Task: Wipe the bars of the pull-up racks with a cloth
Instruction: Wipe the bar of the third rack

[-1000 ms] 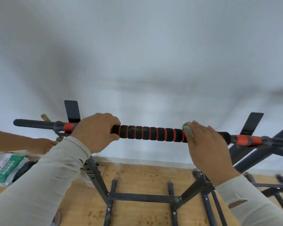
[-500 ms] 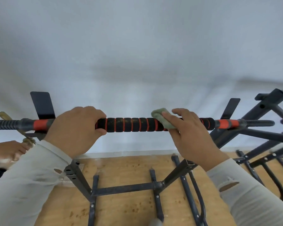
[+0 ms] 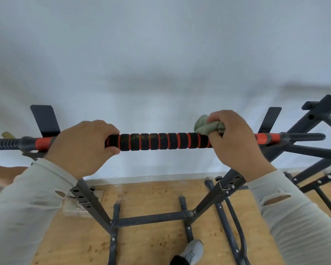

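Head view: right hand (image 3: pixel 235 139) bunches crumpled green cloth (image 3: pixel 205 125) (soft) on ribbed foam bar (image 3: pixel 161 141).

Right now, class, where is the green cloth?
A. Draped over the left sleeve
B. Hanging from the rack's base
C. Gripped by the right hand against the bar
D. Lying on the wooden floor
C: the right hand grips the green cloth against the bar.

Both hands (image 3: pixel 84 146) (image 3: pixel 235 142) raised, fingers curled.
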